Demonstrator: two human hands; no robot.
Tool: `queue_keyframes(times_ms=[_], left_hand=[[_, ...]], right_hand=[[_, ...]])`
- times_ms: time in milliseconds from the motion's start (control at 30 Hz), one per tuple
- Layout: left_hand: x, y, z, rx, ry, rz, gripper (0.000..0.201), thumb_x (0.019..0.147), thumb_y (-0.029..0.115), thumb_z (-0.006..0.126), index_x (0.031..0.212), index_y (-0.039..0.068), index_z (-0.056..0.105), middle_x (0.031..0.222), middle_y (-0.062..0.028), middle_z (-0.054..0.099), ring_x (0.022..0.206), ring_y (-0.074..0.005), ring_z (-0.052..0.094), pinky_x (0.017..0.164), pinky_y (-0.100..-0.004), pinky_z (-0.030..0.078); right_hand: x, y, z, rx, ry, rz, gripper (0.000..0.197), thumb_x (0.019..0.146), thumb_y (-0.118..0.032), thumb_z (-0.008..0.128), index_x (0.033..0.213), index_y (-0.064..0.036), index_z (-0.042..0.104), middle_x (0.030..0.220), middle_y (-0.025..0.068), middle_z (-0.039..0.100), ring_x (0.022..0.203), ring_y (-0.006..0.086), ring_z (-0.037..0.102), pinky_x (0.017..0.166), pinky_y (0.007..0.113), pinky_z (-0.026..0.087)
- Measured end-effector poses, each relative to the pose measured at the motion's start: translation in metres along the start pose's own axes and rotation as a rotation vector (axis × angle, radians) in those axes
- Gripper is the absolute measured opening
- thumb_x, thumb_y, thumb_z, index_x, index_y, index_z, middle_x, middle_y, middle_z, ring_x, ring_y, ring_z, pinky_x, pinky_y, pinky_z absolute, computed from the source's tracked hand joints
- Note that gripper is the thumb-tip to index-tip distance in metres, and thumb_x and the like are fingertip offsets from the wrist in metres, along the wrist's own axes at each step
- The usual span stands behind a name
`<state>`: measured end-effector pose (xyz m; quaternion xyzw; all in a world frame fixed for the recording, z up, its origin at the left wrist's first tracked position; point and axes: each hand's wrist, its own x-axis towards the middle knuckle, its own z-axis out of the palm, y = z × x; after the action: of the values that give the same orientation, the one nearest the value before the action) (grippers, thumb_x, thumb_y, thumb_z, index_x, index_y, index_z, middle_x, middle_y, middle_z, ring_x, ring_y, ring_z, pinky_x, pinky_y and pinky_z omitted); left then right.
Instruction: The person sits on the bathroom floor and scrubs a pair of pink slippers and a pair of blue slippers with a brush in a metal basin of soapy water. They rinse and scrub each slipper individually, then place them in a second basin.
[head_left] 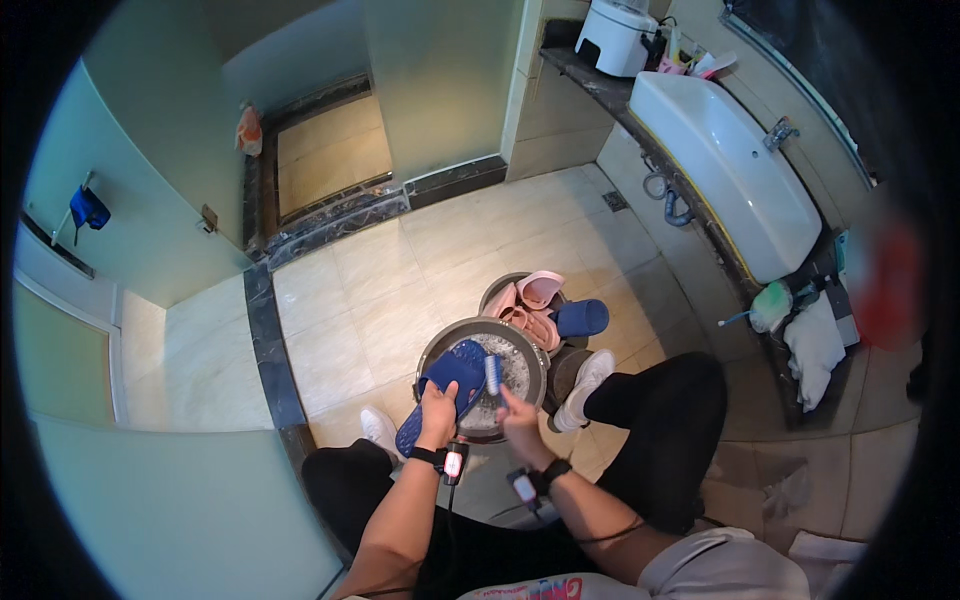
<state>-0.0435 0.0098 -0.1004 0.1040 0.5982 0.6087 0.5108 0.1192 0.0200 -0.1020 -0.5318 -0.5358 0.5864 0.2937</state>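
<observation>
A dark blue slipper (465, 366) is tilted over a round grey basin (541, 385), gripped near its strap by my left hand (438, 412). Foamy, soapy water (515, 372) shows inside the basin. In my right hand (519, 424) is a small blue scrub brush (493, 372) with pale bristles, its fingers closed round the handle. The brush head is just right of the slipper; whether they touch I cannot tell. Behind the basin, a second container (492, 290) holds pink slippers (541, 288) and another blue slipper (582, 318).
My white shoes (592, 376) flank the basin on the tiled floor (350, 305). A white sink (735, 170) on a dark counter stands at right, with a white cloth (815, 340) near its front end. Frosted glass panels (150, 170) and a dark raised sill (340, 230) lie at left.
</observation>
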Motion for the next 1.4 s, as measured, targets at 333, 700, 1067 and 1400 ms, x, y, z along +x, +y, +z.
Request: queue_keyframes(times_ms=[333,700,1067,1400], left_hand=[[-0.002,0.017,0.0,0.17,-0.214,0.17,0.04,0.087,-0.009,0.052,0.126,-0.003,0.047,0.116,-0.0105,0.06,0.1,-0.0181,0.059,0.086,-0.0299,0.048],[-0.031,0.029,0.001,0.862,0.611,0.393,0.054,0.072,0.015,0.078,0.113,0.004,0.046,0.1,-0.0174,0.05,0.09,-0.0317,0.047,0.09,-0.0422,0.035],[-0.004,0.005,-0.011,-0.668,-0.075,-0.062,0.043,0.091,0.037,0.059,0.121,0.007,0.052,0.114,-0.0076,0.061,0.104,-0.0252,0.058,0.091,-0.04,0.047],[0.003,0.023,-0.011,-0.761,-0.103,-0.098,0.034,0.093,0.02,0.057,0.123,0.006,0.051,0.114,-0.0087,0.061,0.102,-0.0256,0.061,0.088,-0.0429,0.05]], right_hand=[[0.086,0.002,-0.003,0.044,0.231,-0.268,0.051,0.089,-0.015,0.062,0.137,-0.015,0.047,0.089,0.0112,0.068,0.067,0.0233,0.063,0.063,0.033,0.049],[0.063,-0.016,0.014,0.82,0.152,0.448,0.046,0.082,0.003,0.063,0.122,-0.0145,0.048,0.069,-0.0004,0.05,0.041,0.0084,0.032,0.038,0.026,0.026],[0.032,-0.038,0.052,0.806,-0.051,0.596,0.018,0.085,0.002,0.06,0.094,-0.0104,0.05,0.07,-0.0013,0.049,0.045,0.0068,0.035,0.04,0.024,0.03],[0.081,0.051,0.024,-0.71,0.201,-0.041,0.046,0.087,-0.013,0.055,0.13,0.0013,0.046,0.082,0.0207,0.062,0.067,0.0353,0.06,0.064,0.042,0.048]])
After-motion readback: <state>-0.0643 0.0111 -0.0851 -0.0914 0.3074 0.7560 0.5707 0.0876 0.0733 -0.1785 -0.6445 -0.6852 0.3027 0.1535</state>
